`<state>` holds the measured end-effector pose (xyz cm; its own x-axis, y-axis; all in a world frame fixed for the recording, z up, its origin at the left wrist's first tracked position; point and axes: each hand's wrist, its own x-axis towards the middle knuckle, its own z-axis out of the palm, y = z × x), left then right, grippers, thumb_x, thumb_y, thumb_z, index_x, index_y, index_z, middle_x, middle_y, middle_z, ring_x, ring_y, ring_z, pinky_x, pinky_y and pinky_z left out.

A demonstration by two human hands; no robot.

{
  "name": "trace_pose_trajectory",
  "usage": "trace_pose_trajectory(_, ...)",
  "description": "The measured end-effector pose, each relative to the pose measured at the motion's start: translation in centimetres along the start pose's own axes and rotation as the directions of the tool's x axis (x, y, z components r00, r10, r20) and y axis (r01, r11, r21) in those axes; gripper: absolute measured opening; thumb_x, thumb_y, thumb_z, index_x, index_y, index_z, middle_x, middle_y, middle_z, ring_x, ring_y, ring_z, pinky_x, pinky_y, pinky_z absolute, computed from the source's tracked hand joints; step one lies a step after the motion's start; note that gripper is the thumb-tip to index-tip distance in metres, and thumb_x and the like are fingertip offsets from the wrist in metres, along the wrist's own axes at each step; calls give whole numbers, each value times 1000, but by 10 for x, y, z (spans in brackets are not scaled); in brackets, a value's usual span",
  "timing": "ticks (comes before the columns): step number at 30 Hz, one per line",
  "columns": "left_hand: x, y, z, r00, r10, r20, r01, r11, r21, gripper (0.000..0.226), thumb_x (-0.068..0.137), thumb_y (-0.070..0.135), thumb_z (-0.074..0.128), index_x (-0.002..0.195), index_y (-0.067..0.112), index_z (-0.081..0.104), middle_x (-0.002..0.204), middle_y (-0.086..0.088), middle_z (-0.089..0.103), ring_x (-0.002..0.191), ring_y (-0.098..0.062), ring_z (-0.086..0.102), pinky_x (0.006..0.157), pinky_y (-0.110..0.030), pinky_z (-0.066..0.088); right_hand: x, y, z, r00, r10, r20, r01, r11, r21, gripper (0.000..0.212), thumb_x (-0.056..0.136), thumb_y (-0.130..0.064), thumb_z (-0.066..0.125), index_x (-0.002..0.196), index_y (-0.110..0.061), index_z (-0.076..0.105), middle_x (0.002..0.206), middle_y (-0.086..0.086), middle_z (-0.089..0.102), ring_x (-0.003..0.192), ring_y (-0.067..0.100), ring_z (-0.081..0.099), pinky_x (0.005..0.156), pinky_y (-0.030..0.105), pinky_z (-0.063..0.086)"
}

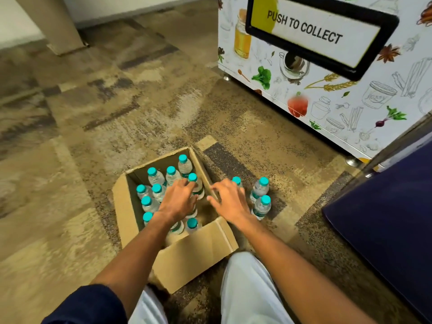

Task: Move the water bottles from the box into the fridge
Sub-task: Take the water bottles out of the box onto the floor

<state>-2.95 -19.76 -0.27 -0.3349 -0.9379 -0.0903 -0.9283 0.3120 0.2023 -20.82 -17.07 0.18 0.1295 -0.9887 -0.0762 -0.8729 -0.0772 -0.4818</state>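
Open brown cardboard box [187,251] on patterned carpet floor [93,136] holds clear teal-capped water bottles [155,176]; left hand [178,199] touches one; right hand [230,202] hovers spread over the box's edge; three more bottles [260,206] stand outside.

A patchy brown and grey carpeted floor [98,127] carries everything here. An open cardboard box [187,253] sits directly on it, holding upright water bottles with teal caps. Just beside the box's right wall, three more bottles [260,191] stand upright on the carpet, close together. Farther back, a white illustrated cabinet [327,99] stands on small metal feet, and a pale pillar base [60,36] rests at the upper left.
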Motion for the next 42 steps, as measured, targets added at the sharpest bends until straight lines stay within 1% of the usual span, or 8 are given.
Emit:
trace_pose_trajectory(6, -46, -49, 3, 962, -155, 226, 120, 980, 160, 42, 92, 34, 57, 132, 22, 53, 130, -9, 57, 114, -26, 55, 92, -38, 51, -8, -52, 37, 958, -4, 288, 45, 990, -135, 36, 88, -43, 67, 118, -24, 62, 123, 4, 59, 116, 26, 55, 99, 47, 34)
trace_pose_trajectory(10, -60, -53, 11, 969, -164, 187, 125, 971, 205, 45, 93, 31, 58, 136, 24, 49, 128, -9, 57, 113, -26, 55, 91, -36, 51, -12, -63, 57, 932, 75, 354, 1, 978, -210, 37, 90, -41, 66, 121, -22, 60, 127, 7, 53, 117, 27, 54, 101, 47, 34)
trace_pose_trajectory(19, -61, -35, -1, 972, -177, 154, 188, 980, -61, 36, 86, 37, 64, 118, 21, 55, 110, -3, 61, 94, -19, 59, 81, -34, 55, -12, -65, 33, 967, 4, 256, 1, 1000, -19, 24, 86, -28, 69, 106, -16, 62, 118, 6, 52, 100, 23, 56, 90, 39, 51)
trace_pose_trajectory(25, -31, -13, -65, 977, -110, -181, 45, 944, -326, 19, 77, 28, 68, 82, 17, 53, 75, 1, 59, 65, -13, 52, 55, -25, 41, 14, -69, -43, 988, -136, 73, 127, 984, 122, 29, 84, -25, 73, 105, -8, 62, 110, 8, 52, 99, 17, 48, 86, 29, 48)
trace_pose_trajectory(28, -7, 6, -92, 952, -58, -299, -59, 929, -367, 17, 80, 24, 70, 82, 13, 56, 72, 1, 56, 62, -13, 48, 54, -24, 38, 28, -57, -81, 987, -148, -68, 156, 979, 131, 22, 82, -21, 74, 96, -7, 64, 99, 3, 51, 91, 16, 49, 72, 18, 42)
trace_pose_trajectory(32, 27, 26, -108, 906, -15, -422, -136, 936, -324, 19, 82, 27, 70, 83, 12, 58, 73, 1, 55, 64, -15, 45, 57, -26, 31, 52, -28, -117, 944, -110, -310, 158, 978, 135, 20, 83, -20, 74, 99, -9, 67, 97, 5, 58, 87, 16, 52, 75, 25, 43)
trace_pose_trajectory(35, 55, 38, -101, 914, -38, -404, -106, 939, -327, 20, 83, 28, 73, 91, 12, 63, 82, -3, 58, 74, -18, 50, 63, -29, 35, 69, -2, -125, 936, -75, -345, 120, 987, 110, 22, 84, -20, 74, 103, -10, 67, 100, 7, 59, 90, 18, 52, 77, 27, 39)
trace_pose_trajectory(42, 107, 63, -37, 976, -94, -195, 22, 939, -343, 31, 81, 17, 76, 111, 10, 68, 105, -12, 62, 98, -28, 58, 83, -35, 45, 89, 72, -76, 975, 83, -204, -64, 993, 101, 23, 87, -9, 70, 110, -11, 65, 108, 11, 52, 99, 27, 52, 87, 40, 46)
